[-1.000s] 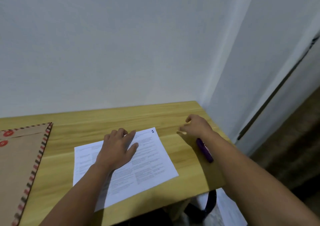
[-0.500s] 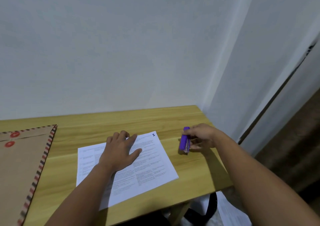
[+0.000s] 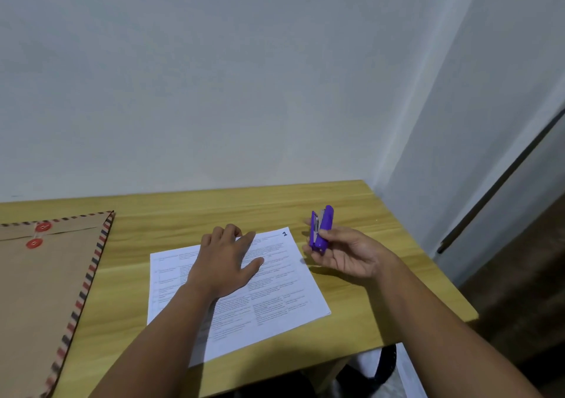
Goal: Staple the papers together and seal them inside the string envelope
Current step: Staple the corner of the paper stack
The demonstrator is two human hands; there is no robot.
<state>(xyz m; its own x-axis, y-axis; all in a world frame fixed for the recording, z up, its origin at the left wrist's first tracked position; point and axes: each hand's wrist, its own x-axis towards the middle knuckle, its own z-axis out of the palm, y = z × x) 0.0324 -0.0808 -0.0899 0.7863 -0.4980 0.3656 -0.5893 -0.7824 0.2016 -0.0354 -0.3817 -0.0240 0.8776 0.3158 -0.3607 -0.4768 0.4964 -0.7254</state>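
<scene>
Papers [image 3: 275, 293] lie flat on the wooden table [image 3: 214, 208], printed side up, a "1" marked at the far right corner, and your left hand [image 3: 224, 263] rests right on top of them, palm down, fingers spread and straight, pinning the sheets. Just to the right of that hand, off the papers' far corner, your right hand [image 3: 345, 252] is up off the table, palm turned toward you, fingers curled round the purple stapler [image 3: 321, 229]. You've got the stapler standing nearly upright in that grip, its metal side facing left, its top clear above your fingertips. It's near the corner with the "1" but not touching the sheets. Well out to the left of your left hand, the brown string envelope [image 3: 46, 290] lies flat, striped red and dark along its edge, two red button discs [image 3: 39, 235] on its flap end. Beyond both hands a plain pale wall [image 3: 244, 76] rises behind the table.
</scene>
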